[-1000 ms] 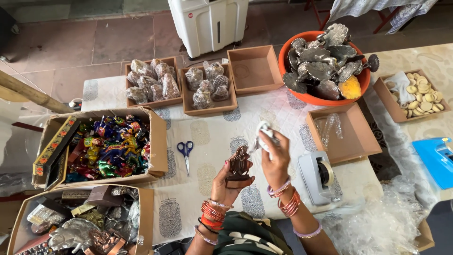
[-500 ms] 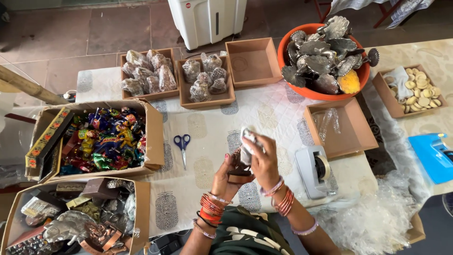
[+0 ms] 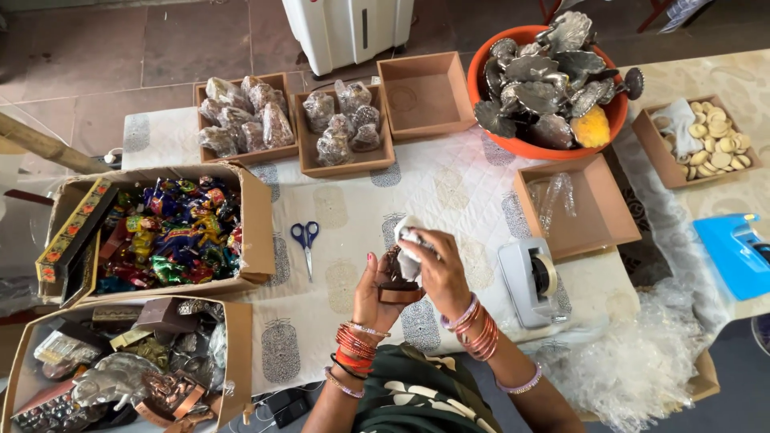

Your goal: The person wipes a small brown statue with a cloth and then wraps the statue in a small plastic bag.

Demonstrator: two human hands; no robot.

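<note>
My left hand (image 3: 374, 290) grips a small dark brown figurine (image 3: 395, 282) upright above the white quilted tablecloth (image 3: 449, 192). My right hand (image 3: 439, 269) presses a clear plastic wrap (image 3: 407, 237) over the top of the figurine. Both wrists carry several orange and red bangles. The figurine is largely hidden behind the fingers and the wrap.
Blue-handled scissors (image 3: 305, 240) lie left of my hands; a grey tape dispenser (image 3: 531, 282) stands to the right. Cardboard trays of wrapped figures (image 3: 245, 120) (image 3: 343, 127), an empty tray (image 3: 425, 92), an orange tub of metal pieces (image 3: 549, 80), boxes of coloured wrappers (image 3: 172, 232) and crumpled plastic (image 3: 642, 361) surround them.
My right hand has come down from above the figurine and brought the clear wrap onto its top. The left hand keeps its hold in about the same place.
</note>
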